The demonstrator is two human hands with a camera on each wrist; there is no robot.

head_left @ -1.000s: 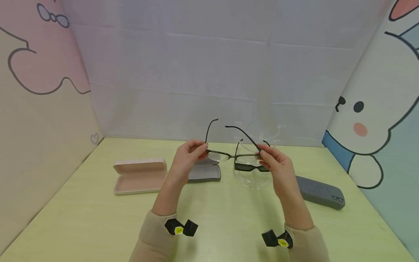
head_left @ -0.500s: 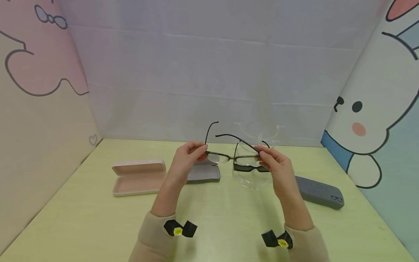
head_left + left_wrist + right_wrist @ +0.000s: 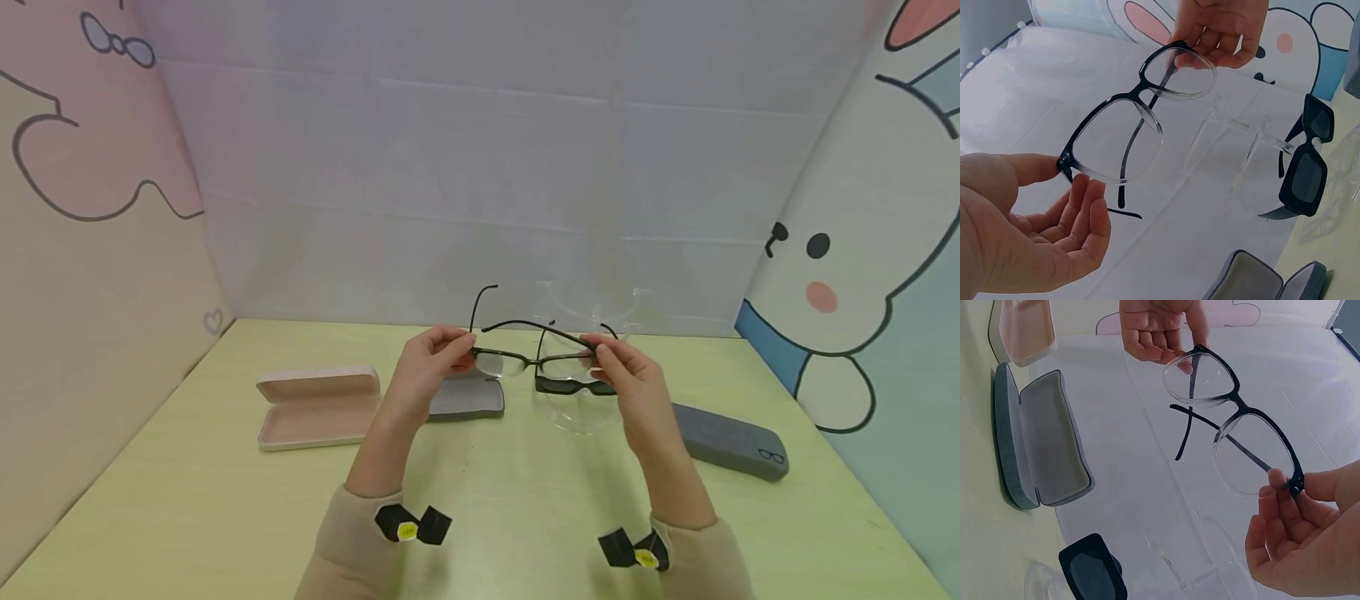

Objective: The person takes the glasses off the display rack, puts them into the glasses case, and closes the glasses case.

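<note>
A pair of eyeglasses (image 3: 534,363) with black upper rims and clear lower rims is held above the table. My left hand (image 3: 423,371) pinches its left hinge corner between thumb and fingers. At the other corner, my right hand (image 3: 637,383) pinches the frame near the hinge. The left temple points away from me; the right temple (image 3: 525,322) slants inward behind the lenses. In the right wrist view, the two temples of the eyeglasses (image 3: 1239,403) cross. Just behind, dark sunglasses (image 3: 570,387) sit on a clear display stand (image 3: 581,423), partly covered by the right hand.
An open pink-lined case (image 3: 322,421) lies at the left on the table (image 3: 495,517). Beside it, an open grey case (image 3: 468,400) is partly hidden by my left hand. A closed grey case (image 3: 735,442) lies at the right. A white backdrop (image 3: 450,167) rises behind.
The right temple of the eyeglasses has swung inward and down, from pointing up and back to lying lower behind the lenses. Both hands keep their hold with little movement.
</note>
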